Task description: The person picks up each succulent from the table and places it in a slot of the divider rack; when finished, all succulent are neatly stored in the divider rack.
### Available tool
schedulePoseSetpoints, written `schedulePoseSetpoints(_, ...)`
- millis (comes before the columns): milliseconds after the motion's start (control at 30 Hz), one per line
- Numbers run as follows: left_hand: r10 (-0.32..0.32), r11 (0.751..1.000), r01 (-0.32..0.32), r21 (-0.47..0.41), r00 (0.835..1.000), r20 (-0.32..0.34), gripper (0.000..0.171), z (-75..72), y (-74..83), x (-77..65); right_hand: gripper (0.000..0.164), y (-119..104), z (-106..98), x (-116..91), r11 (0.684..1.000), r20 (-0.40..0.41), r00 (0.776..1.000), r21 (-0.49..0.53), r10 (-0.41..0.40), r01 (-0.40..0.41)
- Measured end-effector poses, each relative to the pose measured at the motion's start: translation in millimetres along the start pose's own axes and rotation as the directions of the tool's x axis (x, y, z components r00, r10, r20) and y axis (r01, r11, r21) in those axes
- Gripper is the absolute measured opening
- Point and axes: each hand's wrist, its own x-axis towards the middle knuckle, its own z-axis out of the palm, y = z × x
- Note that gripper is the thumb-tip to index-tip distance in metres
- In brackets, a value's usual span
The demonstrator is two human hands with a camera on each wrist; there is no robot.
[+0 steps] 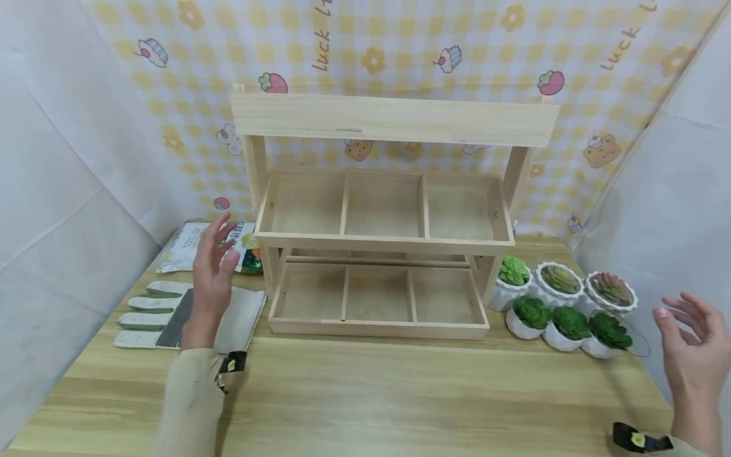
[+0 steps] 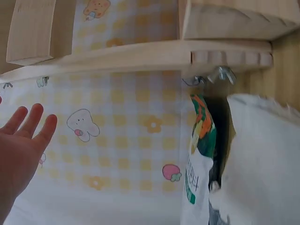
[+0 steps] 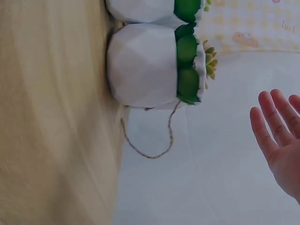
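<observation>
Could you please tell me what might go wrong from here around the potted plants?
The potted plants stand packed together, so lifting one could knock its neighbour. Those nearest the right edge of the table might be bumped off. The loose twine curving out beside them could snag the right grip.

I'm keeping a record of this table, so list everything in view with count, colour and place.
Wooden shelf: 1, pale, centre
Wing nuts: several, silver, shelf's left side
Succulents: 6, mostly green, right of shelf
Pots: 6, white, under succulents
Twine: 1, brown, by a front pot
Glove: at least 1, off-white and grey, left of shelf
Packet: 1, white and green, behind glove
Table: 1, light wood, underneath
Checked cloth: 1, yellow and white, behind
Sheeting: 2 sides, white, left and right
Wrist straps: 2, black, on wrists
Sleeves: 2, beige, on arms
Left hand: 1, bare, near shelf's left side
Right hand: 1, bare, right of succulents
</observation>
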Motion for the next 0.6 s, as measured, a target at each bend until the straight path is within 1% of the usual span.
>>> schedulePoseSetpoints(67,-0.007,1.000,0.007,-0.023,1.000,0.006,0.054,6.3,8.3,4.2,0.048,3.2,0.2,-0.4,1.000,0.002,1.000,-0.009,0.011,-0.011)
schedulePoseSetpoints(133,-0.008,0.998,0.009,-0.059,1.000,0.011,0.056,10.6,11.0,7.6,0.049,4.0,1.1,0.2,1.000,0.006,1.000,-0.009,0.013,-0.013)
schedulePoseSetpoints(200,-0.007,0.996,0.009,-0.085,1.000,0.023,0.058,13.6,12.8,10.1,0.049,3.5,2.4,2.0,1.000,0.012,1.000,0.003,0.010,-0.010)
schedulePoseSetpoints(300,-0.023,0.992,0.029,-0.123,0.999,0.046,0.062,18.4,11.5,14.1,0.049,3.6,3.3,4.0,1.000,0.027,1.000,0.005,0.015,-0.015)
schedulePoseSetpoints(400,-0.053,0.987,0.067,-0.146,0.994,0.099,0.065,24.0,10.3,18.1,0.051,6.6,4.1,7.1,0.999,0.059,0.997,-0.014,0.048,-0.047)
schedulePoseSetpoints(467,-0.080,0.978,0.107,-0.180,0.985,0.151,0.068,26.6,5.2,20.0,0.054,12.1,5.2,9.7,0.996,0.095,0.991,-0.035,0.089,-0.087)
schedulePoseSetpoints(533,-0.097,0.970,0.138,-0.201,0.975,0.198,0.070,27.6,-0.5,21.0,0.058,21.3,7.7,14.7,0.991,0.122,0.984,-0.050,0.130,-0.124)
schedulePoseSetpoints(600,-0.103,0.963,0.153,-0.223,0.971,0.218,0.071,27.6,-5.1,21.3,0.061,32.2,10.8,19.9,0.985,0.143,0.975,-0.062,0.168,-0.160)
